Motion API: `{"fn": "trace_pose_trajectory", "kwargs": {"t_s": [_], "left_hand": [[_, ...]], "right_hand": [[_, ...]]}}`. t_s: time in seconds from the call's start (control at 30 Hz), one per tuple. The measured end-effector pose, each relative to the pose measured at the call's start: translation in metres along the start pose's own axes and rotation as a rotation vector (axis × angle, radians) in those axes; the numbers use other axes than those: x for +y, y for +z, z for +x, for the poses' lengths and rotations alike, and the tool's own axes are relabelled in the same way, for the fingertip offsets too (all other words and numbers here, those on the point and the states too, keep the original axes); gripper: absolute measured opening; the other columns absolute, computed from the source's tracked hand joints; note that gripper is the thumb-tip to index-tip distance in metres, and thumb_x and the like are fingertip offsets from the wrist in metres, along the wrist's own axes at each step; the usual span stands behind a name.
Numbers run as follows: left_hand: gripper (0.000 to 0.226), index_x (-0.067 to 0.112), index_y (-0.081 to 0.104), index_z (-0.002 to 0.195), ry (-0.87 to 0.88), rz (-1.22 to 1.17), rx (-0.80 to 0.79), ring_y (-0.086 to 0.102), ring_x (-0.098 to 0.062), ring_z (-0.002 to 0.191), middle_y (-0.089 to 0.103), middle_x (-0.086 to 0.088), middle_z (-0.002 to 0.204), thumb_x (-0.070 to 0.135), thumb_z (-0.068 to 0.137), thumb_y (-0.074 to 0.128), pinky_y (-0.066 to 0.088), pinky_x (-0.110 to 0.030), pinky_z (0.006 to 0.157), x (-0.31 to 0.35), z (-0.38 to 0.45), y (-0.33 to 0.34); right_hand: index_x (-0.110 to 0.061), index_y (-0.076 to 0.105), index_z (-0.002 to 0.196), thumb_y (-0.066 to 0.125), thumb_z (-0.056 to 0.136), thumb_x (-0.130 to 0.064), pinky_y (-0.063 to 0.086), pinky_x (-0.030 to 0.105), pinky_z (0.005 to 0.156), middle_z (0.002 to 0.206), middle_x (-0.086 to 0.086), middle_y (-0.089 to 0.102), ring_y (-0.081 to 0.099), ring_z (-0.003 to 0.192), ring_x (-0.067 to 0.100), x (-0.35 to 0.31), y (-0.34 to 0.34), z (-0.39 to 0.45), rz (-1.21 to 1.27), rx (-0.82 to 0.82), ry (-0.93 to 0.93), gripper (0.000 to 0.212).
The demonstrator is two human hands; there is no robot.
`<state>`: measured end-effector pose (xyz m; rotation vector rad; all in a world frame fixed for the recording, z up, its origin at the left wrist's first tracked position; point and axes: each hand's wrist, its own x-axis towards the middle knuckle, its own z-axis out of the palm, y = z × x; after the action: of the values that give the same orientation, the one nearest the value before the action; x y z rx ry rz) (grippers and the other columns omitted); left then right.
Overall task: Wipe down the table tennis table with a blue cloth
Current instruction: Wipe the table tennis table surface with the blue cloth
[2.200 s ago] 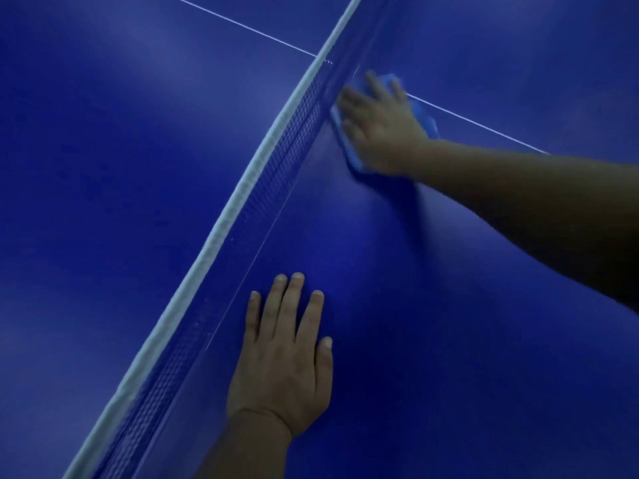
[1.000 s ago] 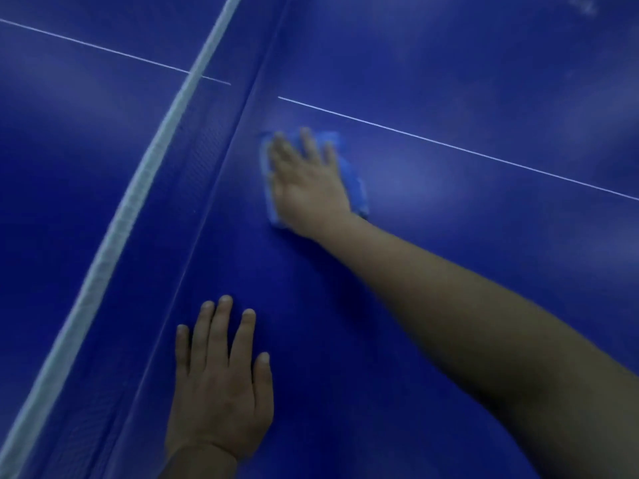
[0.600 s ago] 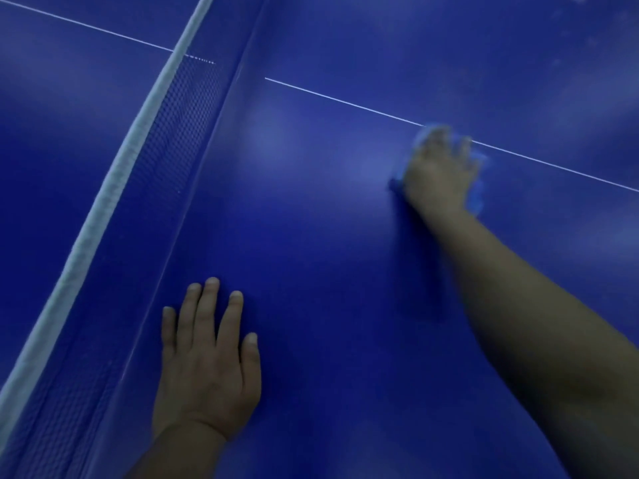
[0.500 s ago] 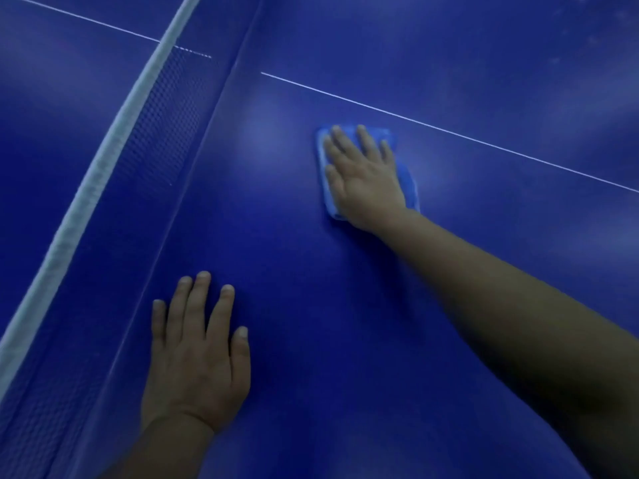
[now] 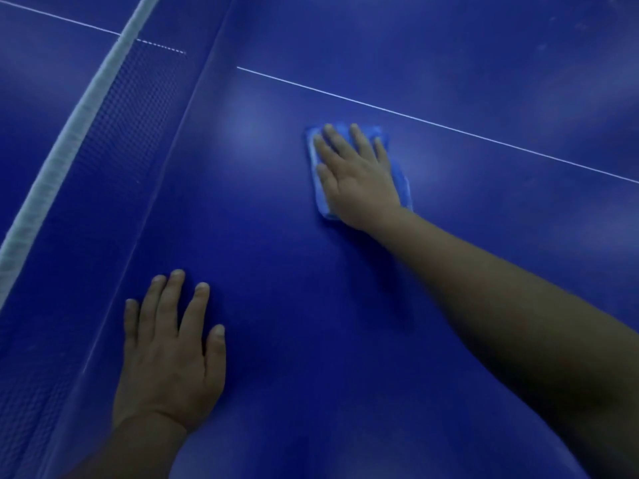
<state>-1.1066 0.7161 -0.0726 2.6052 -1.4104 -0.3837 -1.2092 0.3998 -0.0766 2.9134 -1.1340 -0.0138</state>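
Apparently flat: right hand (image 5: 359, 178) on blue cloth (image 5: 401, 181); left hand (image 5: 169, 357) on table (image 5: 294, 305).

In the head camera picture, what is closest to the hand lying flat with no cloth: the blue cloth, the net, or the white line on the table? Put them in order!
Measured from the left hand, flat on the table:
1. The net, just to its left.
2. The blue cloth, ahead and to the right, under the right hand.
3. The white line, just beyond the cloth.
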Motion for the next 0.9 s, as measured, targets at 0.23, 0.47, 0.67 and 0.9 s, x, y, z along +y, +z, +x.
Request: {"fn": "trace_pose_trajectory", "kwargs": {"t_s": [0.23,0.47,0.67,0.9], "left_hand": [[0.067,0.002,0.047,0.142,-0.007,-0.012,0.014,0.016,-0.033,0.149,0.030,-0.020,0.157,0.044,0.094,0.029,-0.008,-0.040,0.123,0.000,0.000,-0.002],[0.065,0.002,0.047,0.142,0.002,-0.018,0.019,0.018,-0.035,0.148,0.030,-0.020,0.155,0.043,0.094,0.030,-0.010,-0.038,0.122,0.000,0.001,-0.001],[0.065,0.007,0.044,0.145,0.009,-0.018,0.028,0.015,-0.033,0.149,0.027,-0.019,0.157,0.044,0.094,0.028,-0.010,-0.038,0.123,-0.001,0.000,-0.001],[0.062,0.016,0.046,0.146,0.015,-0.018,0.028,0.015,-0.035,0.149,0.027,-0.020,0.157,0.045,0.094,0.029,-0.010,-0.039,0.122,-0.001,0.002,-0.003]], "right_hand": [[-0.021,0.027,0.156,0.022,0.106,-0.033,0.013,0.055,0.119,0.166,-0.001,0.018,0.015,0.150,0.035,0.152,-0.020,-0.017,-0.009,0.028,0.619,0.051],[-0.027,0.042,0.149,0.031,0.105,-0.044,0.019,0.055,0.119,0.159,-0.003,0.037,0.027,0.149,0.034,0.073,-0.009,-0.179,-0.005,-0.243,-0.809,0.048],[0.009,0.057,0.128,0.033,0.105,-0.015,0.034,0.061,0.109,0.145,0.031,0.046,0.044,0.133,0.051,0.164,-0.023,-0.042,-0.231,0.000,-0.065,0.040],[-0.017,0.050,0.140,0.031,0.107,-0.036,0.027,0.051,0.114,0.154,0.006,0.044,0.036,0.142,0.034,0.102,-0.006,-0.111,-0.098,-0.040,-0.552,0.043]]}}
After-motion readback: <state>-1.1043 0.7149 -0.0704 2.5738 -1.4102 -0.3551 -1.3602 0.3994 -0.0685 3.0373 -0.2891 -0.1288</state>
